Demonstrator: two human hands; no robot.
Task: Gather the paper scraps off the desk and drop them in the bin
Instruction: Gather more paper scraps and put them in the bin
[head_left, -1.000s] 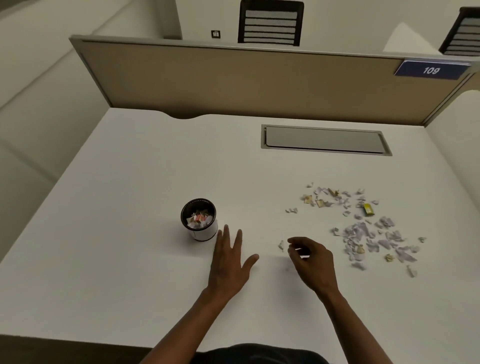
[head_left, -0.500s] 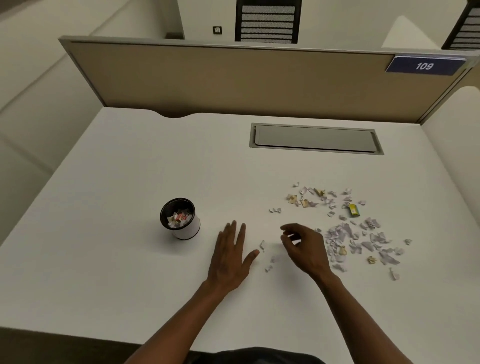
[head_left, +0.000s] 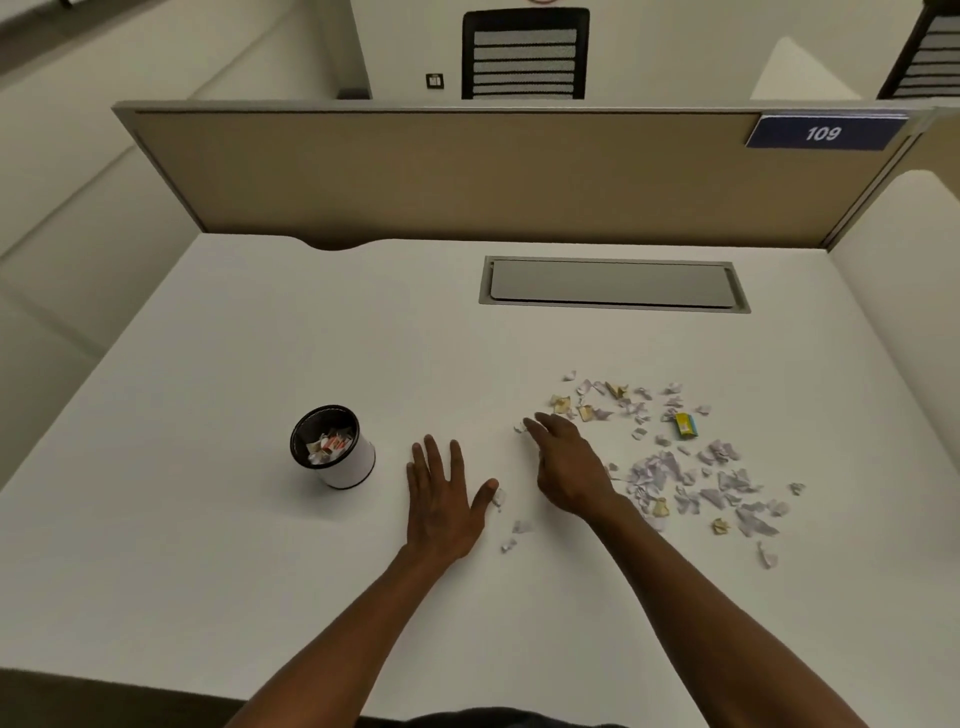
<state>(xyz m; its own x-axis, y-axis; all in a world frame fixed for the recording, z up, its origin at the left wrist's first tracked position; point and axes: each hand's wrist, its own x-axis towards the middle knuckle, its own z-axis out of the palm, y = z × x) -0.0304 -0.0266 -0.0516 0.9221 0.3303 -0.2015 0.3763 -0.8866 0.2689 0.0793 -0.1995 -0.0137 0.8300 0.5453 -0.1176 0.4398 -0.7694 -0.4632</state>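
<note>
Small round bin stands left on white desk, scraps already inside. Just right of it, left hand lies flat on the desk, fingers straight and spread, thumb tip touching one stray scrap. Right hand reaches forward, fingers loosely extended, tips at a small scrap; main paper scraps lie scattered right of it.

Head-worn camera looks forward and down over the desk.
</note>
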